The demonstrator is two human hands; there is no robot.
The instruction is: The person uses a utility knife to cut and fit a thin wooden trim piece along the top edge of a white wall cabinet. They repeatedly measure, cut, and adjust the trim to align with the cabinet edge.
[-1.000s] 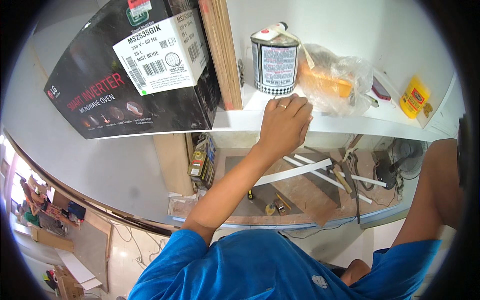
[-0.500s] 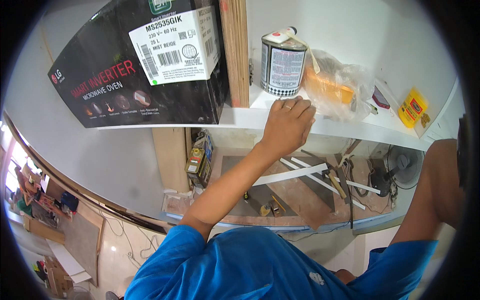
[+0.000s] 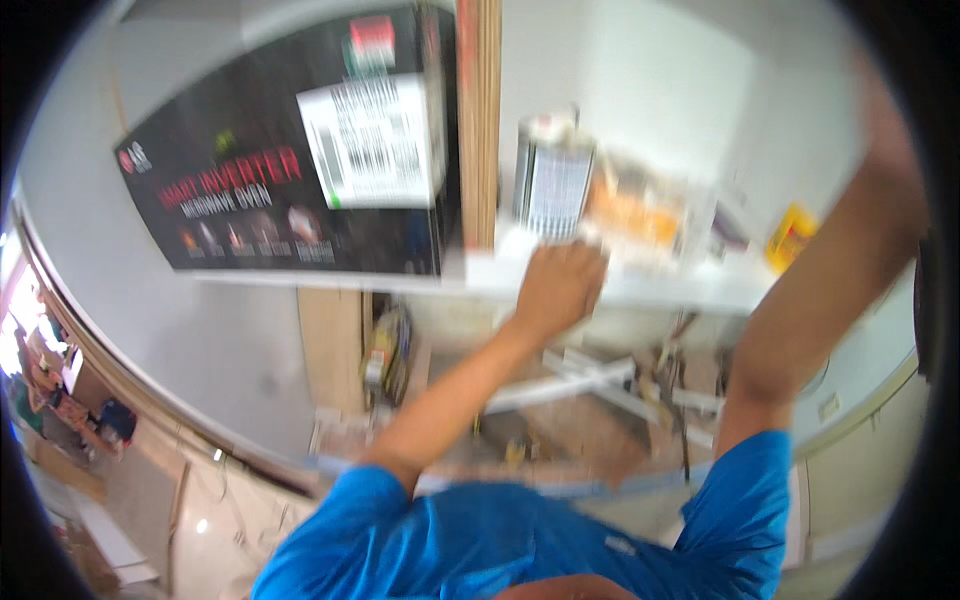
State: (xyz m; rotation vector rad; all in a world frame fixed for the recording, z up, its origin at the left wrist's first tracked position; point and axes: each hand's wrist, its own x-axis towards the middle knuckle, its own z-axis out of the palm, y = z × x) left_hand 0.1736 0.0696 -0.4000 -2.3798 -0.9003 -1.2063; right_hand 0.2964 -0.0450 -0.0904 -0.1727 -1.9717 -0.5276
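Left hand (image 3: 558, 287) pressed flat on the front edge of a white shelf (image 3: 660, 290), fingers spread and closed on nothing, just below a metal can (image 3: 552, 180) standing upright at the shelf's left end beside a wooden upright (image 3: 482, 120). Right arm (image 3: 810, 300) raised along the right of the frame, hand out of sight above, so no telling whether that grip is open or shut. Just right of the can, a clear plastic bag (image 3: 645, 210) with something orange inside, blurred; farther right, a small yellow packet (image 3: 790, 235). Left of the upright, a large black cardboard box (image 3: 290, 160) on the same shelf. Below, white strips and clutter (image 3: 570, 380) on a lower level, too blurred to name. Can likely rigid, smooth-sided and weighty if full; safest hold judged to be around the middle of the body, fingers wrapped well round, kept upright.
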